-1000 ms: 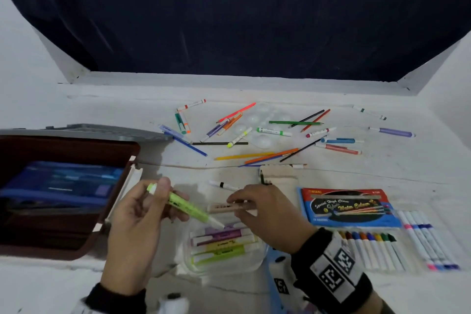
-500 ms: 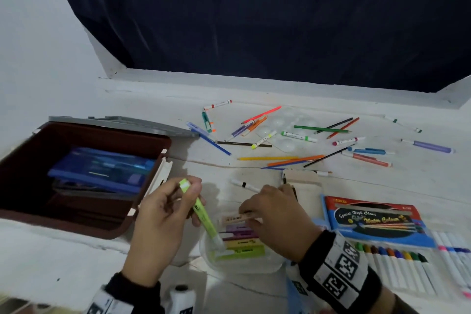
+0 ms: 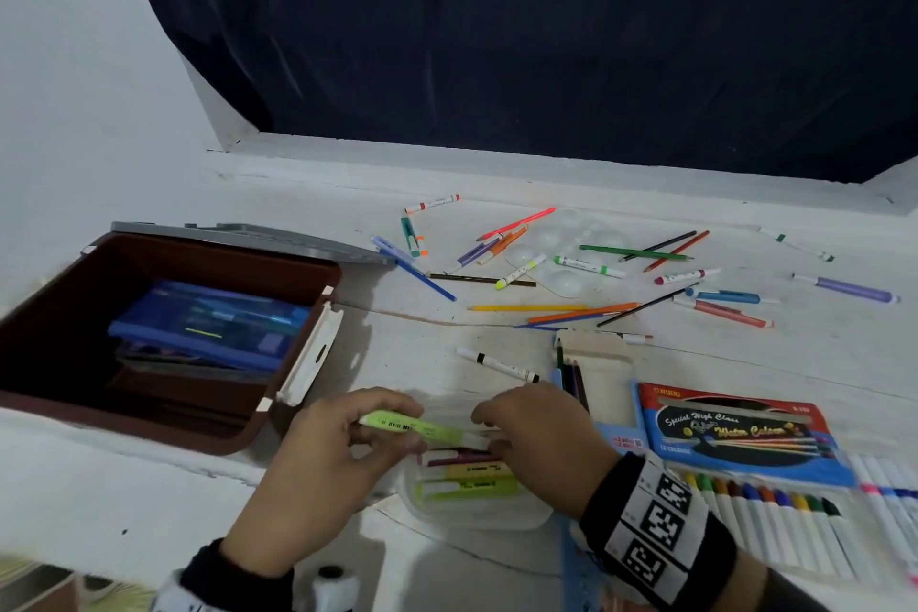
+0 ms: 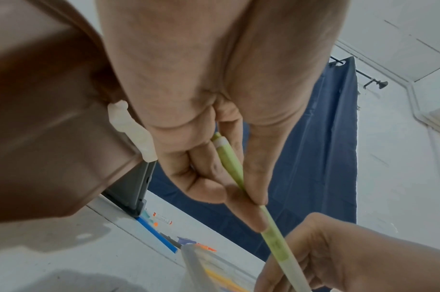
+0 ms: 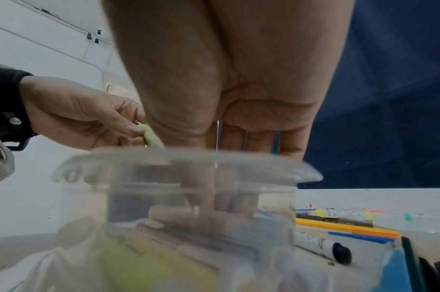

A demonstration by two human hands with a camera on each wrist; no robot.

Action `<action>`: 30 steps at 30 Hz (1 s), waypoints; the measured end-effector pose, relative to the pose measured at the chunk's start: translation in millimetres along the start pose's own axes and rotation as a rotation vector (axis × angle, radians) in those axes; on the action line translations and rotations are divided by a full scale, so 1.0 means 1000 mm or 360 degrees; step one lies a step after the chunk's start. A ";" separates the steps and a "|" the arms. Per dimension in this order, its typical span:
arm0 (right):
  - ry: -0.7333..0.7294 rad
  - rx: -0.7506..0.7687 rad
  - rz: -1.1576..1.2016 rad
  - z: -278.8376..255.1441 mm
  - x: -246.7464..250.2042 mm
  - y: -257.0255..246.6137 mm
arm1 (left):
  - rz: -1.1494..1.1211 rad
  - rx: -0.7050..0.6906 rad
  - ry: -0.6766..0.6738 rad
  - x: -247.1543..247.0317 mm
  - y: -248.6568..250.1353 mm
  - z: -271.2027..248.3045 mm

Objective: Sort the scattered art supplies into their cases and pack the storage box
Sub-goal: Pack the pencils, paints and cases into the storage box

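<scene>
Highlighter (image 3: 420, 426) pinched in left hand (image 3: 318, 472) over clear case (image 3: 477, 512), right hand (image 3: 541, 442) grip unclear; tilted entry may jam against packed highlighters.

Head view downward; wrist views close, sharing highlighter (image 3: 417, 427).

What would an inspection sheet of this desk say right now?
Surface: white table, marked by a crack line.
Job's things: green highlighter over clear case of highlighters; brown box open, blue case inside.
Clutter: loose pencils and markers; marker sets at right.
Hands: left hand grips the highlighter; right hand at its tip, fingers in the case.
Cables: nothing seen.
Surroundings: dark curtain, white wall.
</scene>
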State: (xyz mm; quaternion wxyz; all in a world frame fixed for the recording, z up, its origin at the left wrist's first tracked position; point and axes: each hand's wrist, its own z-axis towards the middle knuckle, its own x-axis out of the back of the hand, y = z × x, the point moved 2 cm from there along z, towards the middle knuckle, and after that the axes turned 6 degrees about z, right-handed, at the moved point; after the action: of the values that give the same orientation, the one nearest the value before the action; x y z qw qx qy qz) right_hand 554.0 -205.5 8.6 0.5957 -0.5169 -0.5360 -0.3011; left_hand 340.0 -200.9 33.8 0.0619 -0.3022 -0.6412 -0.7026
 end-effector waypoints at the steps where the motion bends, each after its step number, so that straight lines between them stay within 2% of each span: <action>1: -0.0003 -0.0009 0.0013 -0.001 0.001 0.001 | 0.0035 -0.0002 -0.0020 0.001 0.001 -0.001; 5: 0.0002 -0.0022 -0.0012 -0.002 0.004 0.005 | 0.0204 -0.0046 -0.0024 0.003 -0.002 -0.001; 8: 0.0013 0.0004 -0.0011 -0.001 0.003 0.005 | 0.0046 -0.0035 0.0143 0.004 -0.003 0.000; 10: 0.0016 0.0020 0.0012 0.000 0.004 0.005 | -0.0061 -0.0104 0.0290 0.004 0.002 0.001; 14: 0.0002 0.0012 0.0070 0.001 0.007 0.008 | -0.0044 -0.0183 0.0430 0.010 0.010 0.007; 16: -0.0005 0.0010 0.0048 0.001 0.008 0.008 | 0.0002 -0.0175 0.0365 0.012 0.008 0.009; 20: 0.0003 -0.0002 0.0027 0.003 0.008 0.010 | 0.0069 -0.0101 0.0081 0.010 0.002 0.010; 24: 0.0034 0.0008 0.0081 0.005 0.007 0.012 | 0.0051 -0.0093 0.0042 0.000 -0.001 0.012; 26: 0.0055 0.0024 0.0105 0.006 0.007 0.013 | -0.0098 -0.0093 0.0123 -0.006 0.000 0.016; 30: 0.0086 0.0023 0.0140 0.007 0.007 0.016 | -0.0678 -0.0022 0.0256 -0.011 0.008 0.024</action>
State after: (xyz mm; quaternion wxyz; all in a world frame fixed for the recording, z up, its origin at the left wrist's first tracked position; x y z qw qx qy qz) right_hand 567.8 -192.9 9.3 0.6262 -0.5274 -0.4987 -0.2846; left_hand 360.5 -183.1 35.1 -0.0390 -0.1034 -0.6788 -0.7260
